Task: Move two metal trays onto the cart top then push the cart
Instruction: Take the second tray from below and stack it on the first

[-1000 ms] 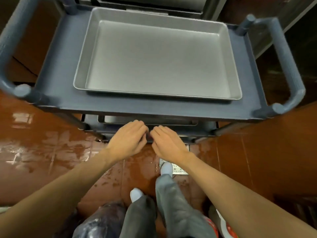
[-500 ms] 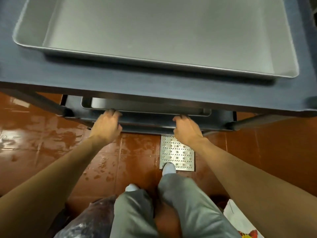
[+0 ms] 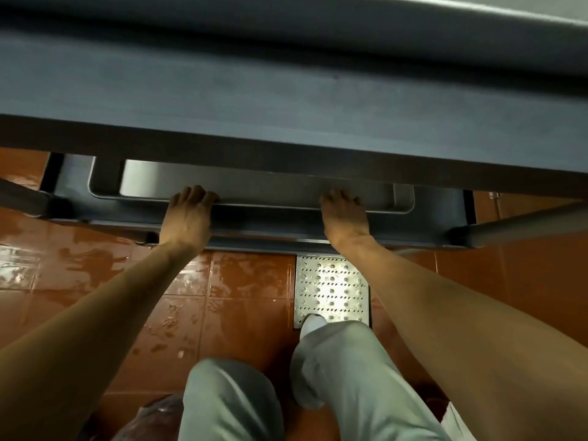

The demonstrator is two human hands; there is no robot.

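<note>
A grey-blue cart fills the upper half of the head view; its top shelf (image 3: 286, 100) is very close to the camera. One metal tray's rim (image 3: 477, 30) shows along the very top of the view, resting on that shelf. A second metal tray (image 3: 267, 189) lies on the lower shelf (image 3: 73, 186), mostly hidden under the top. My left hand (image 3: 187, 214) grips this tray's near rim left of centre, fingers curled over the edge. My right hand (image 3: 345, 218) grips the same rim right of centre.
Wet red-brown floor tiles (image 3: 241, 313) lie below the cart. A perforated metal drain plate (image 3: 331, 291) sits under my right foot. My grey trouser legs (image 3: 343, 377) are in front. A cart frame bar (image 3: 521, 230) juts at right, another at left.
My head has dropped closer to the cart, so the top tray has nearly left view. Both hands spread apart along the lower shelf and closed on the lower tray's near rim.
</note>
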